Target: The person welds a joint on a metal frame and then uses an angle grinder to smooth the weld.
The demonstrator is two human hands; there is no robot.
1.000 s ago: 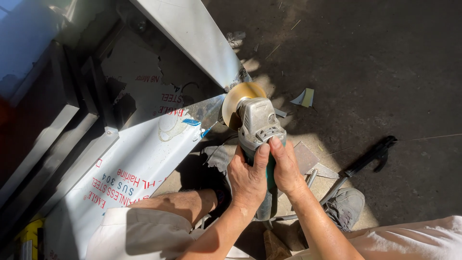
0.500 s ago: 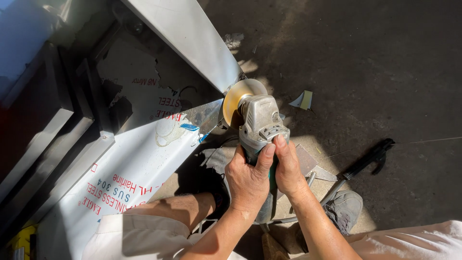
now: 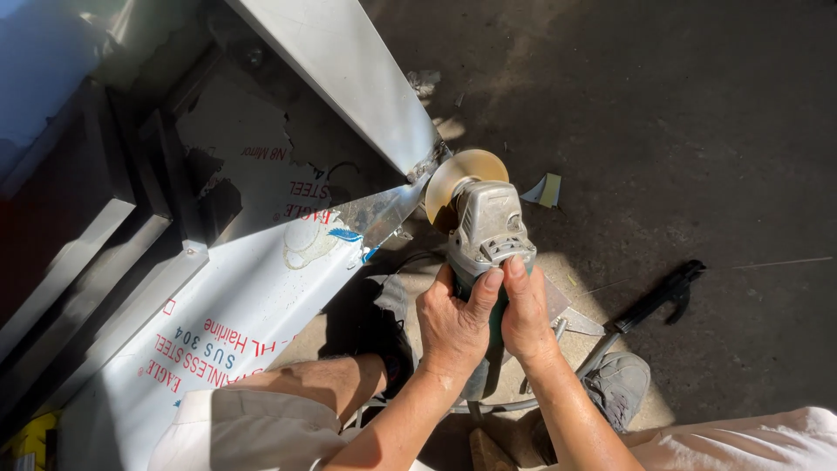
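Both hands, left hand (image 3: pixel 455 324) and right hand (image 3: pixel 526 316), clamp the angle grinder (image 3: pixel 486 228), its disc (image 3: pixel 453 171) touching the steel sheet's corner (image 3: pixel 417 179) at 12 o'clock. Grinding that seam looks underway; next calls for steady, light pressure.

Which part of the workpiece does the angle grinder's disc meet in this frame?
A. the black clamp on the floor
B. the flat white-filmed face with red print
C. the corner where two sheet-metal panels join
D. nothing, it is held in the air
C: held by the left hand and right hand, the angle grinder has its disc at the corner seam of the sheet-metal panels.
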